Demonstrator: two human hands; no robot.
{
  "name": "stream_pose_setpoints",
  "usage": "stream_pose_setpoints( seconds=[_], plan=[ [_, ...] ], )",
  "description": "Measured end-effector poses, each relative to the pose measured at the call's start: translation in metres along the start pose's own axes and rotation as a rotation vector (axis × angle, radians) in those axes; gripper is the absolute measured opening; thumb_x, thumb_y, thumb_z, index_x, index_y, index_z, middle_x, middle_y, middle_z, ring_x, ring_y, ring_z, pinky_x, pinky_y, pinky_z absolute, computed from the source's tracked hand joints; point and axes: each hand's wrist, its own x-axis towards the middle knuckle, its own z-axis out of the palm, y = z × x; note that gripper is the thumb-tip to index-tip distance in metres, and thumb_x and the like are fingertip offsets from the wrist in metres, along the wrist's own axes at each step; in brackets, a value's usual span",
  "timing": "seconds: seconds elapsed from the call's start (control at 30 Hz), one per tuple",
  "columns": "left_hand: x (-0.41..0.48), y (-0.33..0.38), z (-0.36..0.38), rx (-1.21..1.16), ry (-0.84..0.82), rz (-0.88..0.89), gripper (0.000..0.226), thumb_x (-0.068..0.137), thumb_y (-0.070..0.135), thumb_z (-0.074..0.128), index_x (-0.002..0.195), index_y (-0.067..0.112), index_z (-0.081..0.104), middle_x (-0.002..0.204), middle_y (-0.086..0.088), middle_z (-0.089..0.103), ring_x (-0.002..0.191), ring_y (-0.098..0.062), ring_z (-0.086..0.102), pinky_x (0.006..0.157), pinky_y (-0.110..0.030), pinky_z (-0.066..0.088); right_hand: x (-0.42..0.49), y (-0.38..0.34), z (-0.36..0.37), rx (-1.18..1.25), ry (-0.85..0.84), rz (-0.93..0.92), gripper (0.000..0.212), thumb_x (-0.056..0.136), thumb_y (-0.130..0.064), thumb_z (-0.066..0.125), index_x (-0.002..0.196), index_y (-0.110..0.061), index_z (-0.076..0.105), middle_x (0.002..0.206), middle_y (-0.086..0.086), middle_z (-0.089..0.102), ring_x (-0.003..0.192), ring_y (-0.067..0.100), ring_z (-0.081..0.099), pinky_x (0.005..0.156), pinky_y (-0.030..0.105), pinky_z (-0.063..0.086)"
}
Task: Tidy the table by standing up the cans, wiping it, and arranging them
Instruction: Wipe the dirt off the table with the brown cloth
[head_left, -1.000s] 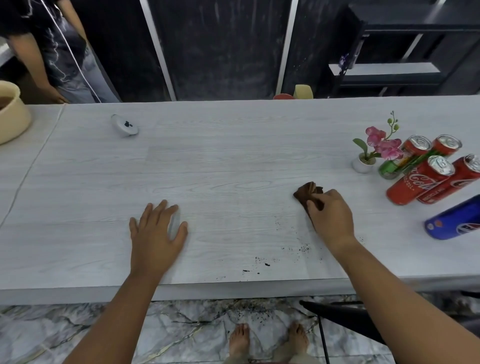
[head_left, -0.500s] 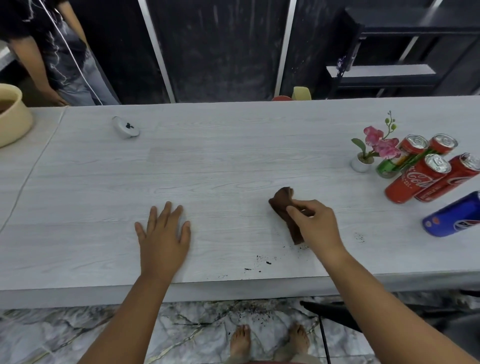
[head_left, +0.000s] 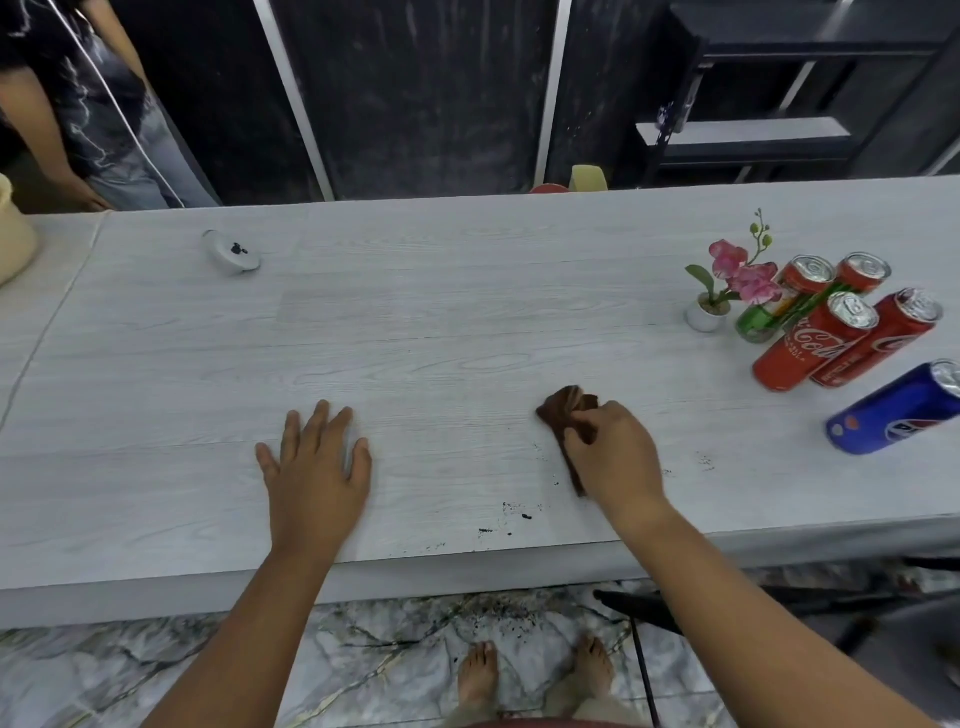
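Note:
My right hand (head_left: 613, 454) grips a crumpled brown cloth (head_left: 566, 410) pressed on the pale wooden table (head_left: 441, 332), near its front edge. Dark crumbs (head_left: 511, 512) lie scattered just left of and below the cloth. My left hand (head_left: 317, 465) rests flat on the table with fingers spread. At the right stand several cans: red cola cans (head_left: 802, 345), a green can (head_left: 756, 322) and a blue can (head_left: 893, 410) nearest the right edge.
A small white pot with a pink orchid (head_left: 727, 291) stands beside the cans. A white round device (head_left: 231, 252) lies at the back left, and a cream bowl (head_left: 13, 239) at the far left. A person (head_left: 78, 104) stands behind the table. More crumbs lie on the marble floor.
My right hand has dragged the cloth leftward and toward the front edge across the crumbs. The left hand has stayed flat in about the same place.

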Motion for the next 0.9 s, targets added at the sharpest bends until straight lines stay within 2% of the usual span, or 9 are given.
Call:
stream_pose_setpoints(
  seconds=[0.1,0.2,0.3,0.37,0.53,0.63,0.77,0.9],
  plan=[
    [-0.001,0.0,-0.001,-0.006,0.005,-0.003,0.065,0.106,0.057,0.031,0.162,0.027,0.047,0.176,-0.002,0.035,0.167,-0.032,0.017,0.13,-0.07,0.008,-0.013,-0.023,0.019,0.058,-0.07,-0.061,0.022,0.098,-0.02,0.072,0.118,-0.013,0.08,0.103,-0.001,0.063,0.088,0.013,0.057,0.073,0.024,0.043],
    [-0.001,0.0,-0.001,-0.014,0.003,-0.007,0.065,0.106,0.057,0.031,0.162,0.027,0.047,0.176,-0.002,0.035,0.167,-0.031,0.017,0.131,-0.07,0.007,-0.012,-0.025,0.008,0.254,-0.085,0.057,0.024,0.096,-0.021,0.077,0.118,-0.016,0.081,0.105,-0.003,0.071,0.097,0.012,0.066,0.075,0.013,0.043],
    [-0.001,0.0,0.0,-0.012,0.002,-0.008,0.065,0.106,0.057,0.031,0.162,0.028,0.047,0.176,-0.002,0.035,0.167,-0.031,0.017,0.131,-0.069,0.007,-0.007,-0.001,-0.03,0.359,0.045,0.12,0.021,0.091,-0.018,0.082,0.112,-0.017,0.083,0.098,-0.004,0.076,0.093,0.013,0.071,0.081,0.021,0.051],
    [0.0,-0.001,0.001,-0.009,0.003,-0.005,0.065,0.106,0.057,0.031,0.162,0.028,0.047,0.175,-0.002,0.035,0.167,-0.032,0.017,0.131,-0.069,0.007,-0.005,0.025,-0.06,0.322,0.117,0.143,0.022,0.091,-0.019,0.082,0.112,-0.018,0.083,0.099,-0.003,0.076,0.092,0.014,0.072,0.084,0.028,0.054],
    [0.0,-0.005,0.006,0.003,0.0,-0.001,0.066,0.107,0.06,0.027,0.163,0.029,0.044,0.176,-0.002,0.033,0.167,-0.032,0.016,0.13,-0.069,0.006,-0.003,0.104,-0.115,0.106,0.239,0.297,0.027,0.096,-0.025,0.076,0.121,-0.018,0.08,0.112,0.003,0.074,0.099,0.022,0.069,0.089,0.036,0.055],
    [-0.001,-0.005,0.006,0.006,-0.003,0.0,0.067,0.107,0.061,0.025,0.163,0.029,0.043,0.177,-0.002,0.032,0.167,-0.031,0.015,0.13,-0.068,0.005,-0.011,0.13,-0.116,0.016,0.23,0.389,0.029,0.098,-0.026,0.073,0.124,-0.015,0.079,0.116,0.011,0.075,0.102,0.03,0.068,0.093,0.041,0.056],
    [-0.002,-0.005,0.005,0.015,-0.011,0.0,0.068,0.107,0.061,0.024,0.165,0.028,0.042,0.178,-0.003,0.03,0.168,-0.032,0.014,0.13,-0.068,0.005,-0.024,0.118,-0.09,0.001,0.201,0.305,0.025,0.098,-0.022,0.074,0.12,-0.012,0.08,0.103,0.004,0.066,0.089,0.021,0.059,0.082,0.03,0.045],
    [-0.002,-0.002,0.003,0.017,-0.013,-0.002,0.069,0.107,0.061,0.023,0.165,0.028,0.041,0.178,-0.003,0.03,0.167,-0.032,0.015,0.13,-0.068,0.005,-0.032,0.079,-0.06,0.019,0.128,0.178,0.023,0.098,-0.02,0.074,0.118,-0.011,0.08,0.098,0.0,0.065,0.085,0.017,0.06,0.077,0.027,0.045]
  ],
)
